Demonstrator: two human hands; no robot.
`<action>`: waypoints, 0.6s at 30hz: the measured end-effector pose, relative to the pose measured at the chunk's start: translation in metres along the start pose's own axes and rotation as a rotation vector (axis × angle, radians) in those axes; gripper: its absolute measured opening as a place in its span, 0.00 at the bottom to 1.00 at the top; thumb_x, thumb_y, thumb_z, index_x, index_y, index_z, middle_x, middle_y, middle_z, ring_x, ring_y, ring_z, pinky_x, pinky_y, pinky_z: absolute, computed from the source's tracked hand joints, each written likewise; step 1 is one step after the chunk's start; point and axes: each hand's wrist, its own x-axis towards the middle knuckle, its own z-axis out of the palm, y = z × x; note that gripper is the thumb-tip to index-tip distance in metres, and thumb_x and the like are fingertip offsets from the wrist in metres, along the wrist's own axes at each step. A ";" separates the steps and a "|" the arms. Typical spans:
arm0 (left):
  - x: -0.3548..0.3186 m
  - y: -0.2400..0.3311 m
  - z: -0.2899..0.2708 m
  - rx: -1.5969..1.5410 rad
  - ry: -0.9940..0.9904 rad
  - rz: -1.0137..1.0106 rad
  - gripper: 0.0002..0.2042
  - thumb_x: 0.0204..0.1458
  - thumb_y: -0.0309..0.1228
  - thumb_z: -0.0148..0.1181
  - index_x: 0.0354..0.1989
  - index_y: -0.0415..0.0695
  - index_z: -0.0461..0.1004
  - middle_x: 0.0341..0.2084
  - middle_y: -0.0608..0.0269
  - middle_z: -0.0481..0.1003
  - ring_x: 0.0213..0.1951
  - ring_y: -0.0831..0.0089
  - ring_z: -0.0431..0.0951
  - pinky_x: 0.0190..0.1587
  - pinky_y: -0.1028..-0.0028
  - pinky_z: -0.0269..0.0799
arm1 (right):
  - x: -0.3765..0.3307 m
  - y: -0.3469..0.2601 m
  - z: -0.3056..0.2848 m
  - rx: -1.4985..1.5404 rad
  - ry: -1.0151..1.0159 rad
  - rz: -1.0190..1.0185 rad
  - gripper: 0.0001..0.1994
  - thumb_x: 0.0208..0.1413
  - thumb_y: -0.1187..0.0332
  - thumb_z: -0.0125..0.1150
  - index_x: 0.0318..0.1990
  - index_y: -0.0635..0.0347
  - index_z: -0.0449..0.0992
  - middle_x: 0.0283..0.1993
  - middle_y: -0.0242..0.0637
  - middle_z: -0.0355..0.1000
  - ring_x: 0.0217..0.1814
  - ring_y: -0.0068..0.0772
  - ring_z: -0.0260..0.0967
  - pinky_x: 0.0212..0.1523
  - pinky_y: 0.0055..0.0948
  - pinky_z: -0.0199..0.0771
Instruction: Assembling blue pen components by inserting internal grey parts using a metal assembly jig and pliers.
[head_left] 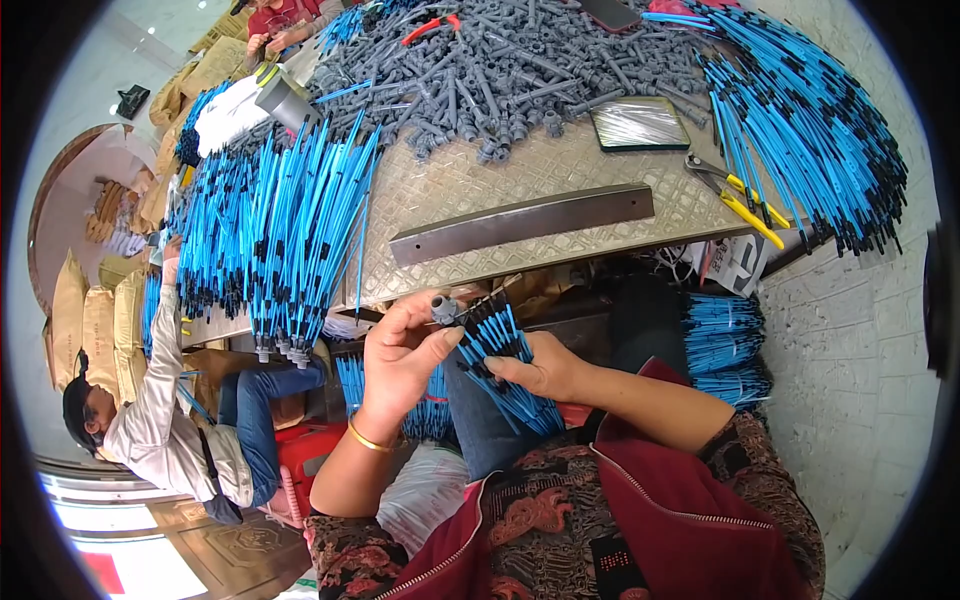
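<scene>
My left hand (398,352), with a gold bangle at its wrist, pinches a small grey plastic fitting (444,309) between thumb and fingers. My right hand (548,368) is closed around a bundle of thin blue rods (508,378) with black ends. The rods slant across my lap, their black tips up beside the fitting. Whether a rod sits inside the fitting cannot be made out. Beyond both hands, at the table's near side, lies a long dark metal bar (525,222).
Grey plastic fittings (500,70) heap on the patterned table (400,205). Blue rods pile at left (290,220) and right (810,120). Yellow-handled pliers (740,205) lie beside a clear-topped box (640,125). A co-worker (165,440) sits at left; another person (285,25) is at the far end.
</scene>
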 end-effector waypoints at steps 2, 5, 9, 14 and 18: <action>0.001 0.002 0.000 -0.019 -0.014 0.003 0.18 0.47 0.16 0.58 0.49 0.37 0.68 0.40 0.63 0.74 0.42 0.77 0.73 0.45 0.78 0.69 | 0.001 0.002 0.000 0.019 -0.034 -0.005 0.22 0.56 0.49 0.52 0.41 0.62 0.72 0.28 0.36 0.70 0.32 0.24 0.65 0.37 0.27 0.67; 0.002 0.002 -0.001 -0.056 -0.040 0.007 0.18 0.47 0.15 0.58 0.49 0.37 0.69 0.40 0.63 0.75 0.42 0.77 0.73 0.46 0.78 0.68 | 0.002 0.001 -0.001 0.038 -0.055 -0.009 0.23 0.56 0.47 0.51 0.41 0.62 0.72 0.29 0.36 0.70 0.33 0.24 0.65 0.38 0.27 0.67; 0.001 0.001 -0.002 -0.096 0.012 -0.011 0.19 0.46 0.16 0.59 0.49 0.37 0.69 0.39 0.62 0.75 0.41 0.78 0.73 0.43 0.79 0.68 | 0.005 0.006 0.000 0.103 -0.075 -0.021 0.27 0.56 0.43 0.48 0.40 0.62 0.72 0.30 0.35 0.70 0.35 0.24 0.65 0.39 0.27 0.66; 0.002 0.002 -0.001 -0.103 0.004 -0.049 0.19 0.46 0.17 0.60 0.49 0.38 0.70 0.39 0.63 0.76 0.35 0.81 0.72 0.36 0.82 0.67 | 0.012 0.026 -0.006 0.180 -0.146 -0.012 0.32 0.55 0.37 0.45 0.36 0.63 0.73 0.31 0.33 0.69 0.36 0.24 0.65 0.39 0.27 0.66; 0.001 0.009 -0.003 -0.092 -0.025 -0.104 0.19 0.45 0.19 0.61 0.48 0.38 0.70 0.37 0.63 0.76 0.31 0.83 0.70 0.31 0.84 0.65 | 0.012 0.027 -0.010 0.136 -0.215 0.037 0.33 0.54 0.36 0.45 0.34 0.64 0.73 0.31 0.33 0.69 0.35 0.25 0.64 0.38 0.27 0.66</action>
